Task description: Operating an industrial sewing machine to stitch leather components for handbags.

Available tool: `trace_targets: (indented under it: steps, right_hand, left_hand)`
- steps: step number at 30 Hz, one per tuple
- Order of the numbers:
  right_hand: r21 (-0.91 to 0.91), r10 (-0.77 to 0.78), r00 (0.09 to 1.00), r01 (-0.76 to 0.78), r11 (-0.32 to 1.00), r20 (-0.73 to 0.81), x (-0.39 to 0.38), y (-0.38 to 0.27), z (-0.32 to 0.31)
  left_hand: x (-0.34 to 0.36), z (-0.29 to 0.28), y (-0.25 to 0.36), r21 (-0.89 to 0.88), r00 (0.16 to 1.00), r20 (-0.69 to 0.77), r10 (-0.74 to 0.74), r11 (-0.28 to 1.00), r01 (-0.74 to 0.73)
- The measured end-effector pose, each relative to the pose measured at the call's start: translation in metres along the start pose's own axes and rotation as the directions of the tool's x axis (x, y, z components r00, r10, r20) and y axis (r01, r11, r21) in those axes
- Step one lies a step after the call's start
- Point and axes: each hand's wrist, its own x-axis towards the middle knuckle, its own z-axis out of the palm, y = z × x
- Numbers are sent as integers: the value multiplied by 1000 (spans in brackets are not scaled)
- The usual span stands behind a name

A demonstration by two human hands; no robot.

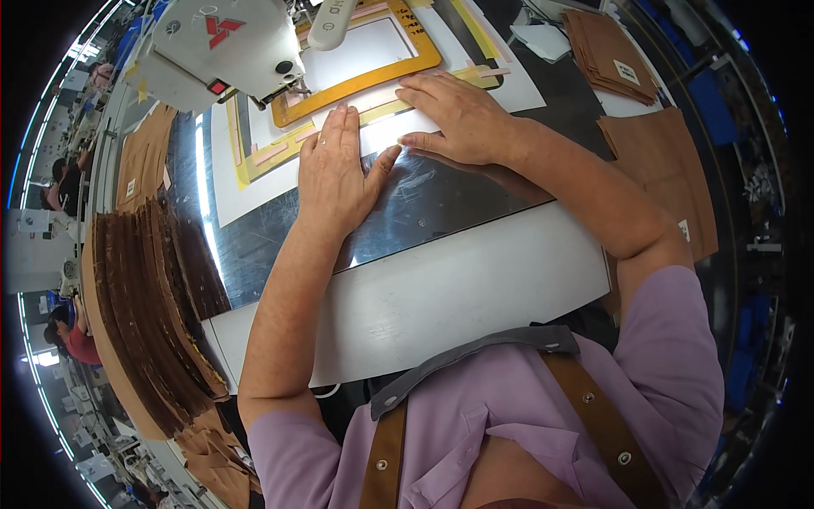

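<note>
Both hands lie flat, fingers spread: left hand [332,174] and right hand [454,114] pressing the clear template sheet [424,191] on the shiny dark tabletop [254,246], beneath the sewing machine [225,47]. Brown fabric stacks [148,305] left; workshop beyond.

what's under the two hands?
Both the left hand and right hand lie flat on a clear plastic sheet over the yellow frame template. Anything beneath the palms is hidden.
</note>
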Motion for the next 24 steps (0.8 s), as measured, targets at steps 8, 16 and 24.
trace_targets:
  steps: [8,16,24]
  right_hand:
    - [-38,47,996,-45,998,73,5,1,5]
    - [-132,133,981,-114,985,144,7,0,3]
    - [-171,190,970,-163,972,153,13,-1,3]
  left_hand:
    - [4,3,-34,-1,978,168,-126,992,128]
    - [12,6,-42,-57,972,207,-112,990,126]
    - [13,5,-40,23,955,246,-163,986,163]
